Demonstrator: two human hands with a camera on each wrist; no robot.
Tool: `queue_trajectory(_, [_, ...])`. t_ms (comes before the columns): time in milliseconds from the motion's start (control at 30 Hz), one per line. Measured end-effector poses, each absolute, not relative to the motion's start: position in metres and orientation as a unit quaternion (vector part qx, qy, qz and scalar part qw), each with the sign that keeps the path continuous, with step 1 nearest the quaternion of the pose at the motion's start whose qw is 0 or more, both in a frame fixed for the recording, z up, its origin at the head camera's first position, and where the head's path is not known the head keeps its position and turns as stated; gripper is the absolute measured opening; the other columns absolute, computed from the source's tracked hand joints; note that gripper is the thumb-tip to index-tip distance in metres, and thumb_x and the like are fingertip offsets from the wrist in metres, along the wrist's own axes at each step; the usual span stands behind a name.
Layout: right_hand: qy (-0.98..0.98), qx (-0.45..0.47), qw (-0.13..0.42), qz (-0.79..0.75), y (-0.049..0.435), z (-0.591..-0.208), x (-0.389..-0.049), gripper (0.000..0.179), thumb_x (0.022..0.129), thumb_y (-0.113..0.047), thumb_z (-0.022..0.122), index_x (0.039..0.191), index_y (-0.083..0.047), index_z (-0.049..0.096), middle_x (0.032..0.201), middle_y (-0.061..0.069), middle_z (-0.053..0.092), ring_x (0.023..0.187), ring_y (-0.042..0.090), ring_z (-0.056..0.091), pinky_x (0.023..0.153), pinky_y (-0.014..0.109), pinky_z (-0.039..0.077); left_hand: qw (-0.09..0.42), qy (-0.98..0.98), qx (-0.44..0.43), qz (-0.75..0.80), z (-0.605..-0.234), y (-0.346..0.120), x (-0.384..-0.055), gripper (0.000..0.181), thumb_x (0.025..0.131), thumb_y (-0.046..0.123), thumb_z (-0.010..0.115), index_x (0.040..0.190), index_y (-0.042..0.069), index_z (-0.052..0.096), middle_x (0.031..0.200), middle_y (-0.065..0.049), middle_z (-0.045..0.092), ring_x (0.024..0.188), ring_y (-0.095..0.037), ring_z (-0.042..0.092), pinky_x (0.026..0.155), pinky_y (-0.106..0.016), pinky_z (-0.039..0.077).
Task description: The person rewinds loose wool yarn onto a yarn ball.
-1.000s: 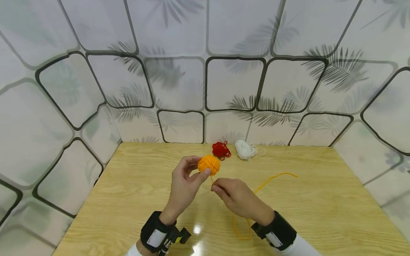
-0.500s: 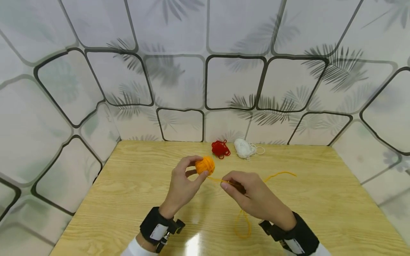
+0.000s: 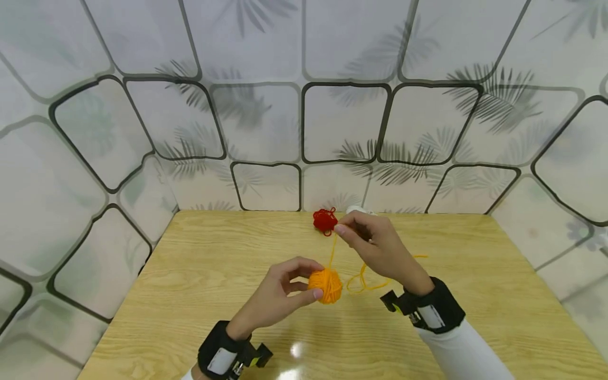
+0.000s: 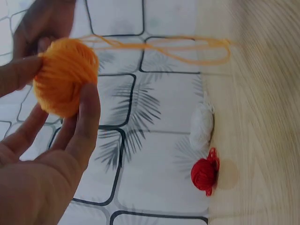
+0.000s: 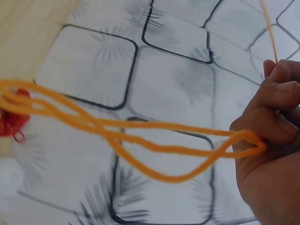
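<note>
An orange ball of yarn (image 3: 328,285) is gripped between the thumb and fingers of my left hand (image 3: 285,293), raised over the table in the left wrist view. Up and to the right, my right hand (image 3: 375,245) pinches the yarn strand (image 3: 333,250), which runs taut from the top of the ball. From the right palm, loose loops of the same orange yarn (image 5: 164,150) hang down, as the right wrist view shows. Their lower part (image 3: 363,282) appears below the right hand in the head view.
At the table's back edge sits a red ball of yarn (image 3: 325,221). Beside it, a white ball of yarn (image 4: 201,126) is mostly hidden by my right hand in the head view. The wooden table (image 3: 214,253) meets a patterned backdrop (image 3: 266,121) at the back and sides.
My left hand has lowered the orange ball towards me and slightly right. The right hand, still pinching the strand, swung right and then up and away, now covering most of the white ball.
</note>
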State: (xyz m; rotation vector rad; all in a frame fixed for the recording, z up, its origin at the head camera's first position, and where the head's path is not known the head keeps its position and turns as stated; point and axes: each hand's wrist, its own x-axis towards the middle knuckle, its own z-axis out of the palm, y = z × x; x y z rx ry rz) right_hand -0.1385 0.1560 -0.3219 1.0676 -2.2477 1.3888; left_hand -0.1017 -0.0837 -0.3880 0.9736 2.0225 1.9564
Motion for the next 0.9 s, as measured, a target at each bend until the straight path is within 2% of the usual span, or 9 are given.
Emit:
queue_trajectory(133, [-0.774, 0.336, 0.079, 0.531, 0.151, -0.338, -0.148, 0.013, 0.103, -0.004, 0.059, 0.097, -0.012, 0.068, 0.071, 0.0, 0.049, 0.053, 0.015, 0.038, 0.049, 0.028, 0.033, 0.106, 0.618, 0.369, 0.686, -0.382, -0.084, -0.097, 0.033, 0.097, 0.005, 0.069, 0.127, -0.004, 0.059, 0.122, -0.019, 0.061, 0.106, -0.02, 0.064, 0.088, -0.041, 0.058])
queue_trajectory(333, [-0.766, 0.33, 0.021, 0.551, 0.14, -0.366, -0.149, 0.013, 0.104, -0.008, 0.057, 0.097, -0.008, 0.067, 0.075, 0.002, 0.053, 0.059, 0.015, 0.046, 0.055, 0.026, 0.041, 0.075, 0.541, 0.399, 0.737, -0.373, -0.084, -0.097, 0.037, 0.096, -0.001, 0.067, 0.125, -0.016, 0.051, 0.123, -0.011, 0.059, 0.11, -0.017, 0.063, 0.091, -0.037, 0.057])
queue_trajectory(433, [-0.763, 0.331, -0.007, 0.555, 0.135, -0.377, -0.144, 0.012, 0.103, -0.003, 0.057, 0.1, -0.005, 0.069, 0.08, 0.001, 0.06, 0.065, 0.013, 0.052, 0.061, 0.025, 0.047, 0.041, 0.535, 0.374, 0.757, -0.369, -0.084, -0.099, 0.04, 0.096, 0.0, 0.068, 0.125, -0.018, 0.048, 0.123, -0.01, 0.06, 0.113, -0.019, 0.062, 0.092, -0.035, 0.056])
queue_trajectory(500, [-0.769, 0.329, -0.019, 0.548, 0.132, -0.382, -0.14, 0.013, 0.103, -0.002, 0.056, 0.104, -0.004, 0.069, 0.079, 0.001, 0.061, 0.064, 0.011, 0.052, 0.06, 0.024, 0.047, 0.006, 0.551, 0.337, 0.764, -0.367, -0.084, -0.102, 0.041, 0.095, 0.001, 0.07, 0.126, -0.016, 0.049, 0.123, -0.011, 0.06, 0.112, -0.02, 0.061, 0.092, -0.034, 0.056])
queue_trajectory(700, [-0.795, 0.354, -0.014, 0.492, 0.128, -0.391, -0.124, 0.018, 0.107, -0.013, 0.054, 0.096, -0.012, 0.068, 0.068, -0.006, 0.051, 0.053, 0.003, 0.04, 0.048, 0.021, 0.036, -0.104, 0.606, 0.205, 0.762, -0.366, -0.081, -0.115, 0.037, 0.091, -0.008, 0.069, 0.125, -0.011, 0.054, 0.121, -0.016, 0.059, 0.107, -0.022, 0.062, 0.09, -0.03, 0.056])
queue_trajectory(900, [-0.811, 0.373, -0.005, 0.45, 0.131, -0.384, -0.106, 0.018, 0.106, -0.022, 0.055, 0.095, -0.018, 0.068, 0.066, -0.013, 0.044, 0.054, 0.0, 0.038, 0.05, 0.019, 0.034, -0.163, 0.635, 0.174, 0.734, -0.375, -0.077, -0.126, 0.037, 0.088, -0.012, 0.072, 0.122, -0.011, 0.056, 0.121, -0.02, 0.057, 0.108, -0.026, 0.059, 0.091, -0.03, 0.055])
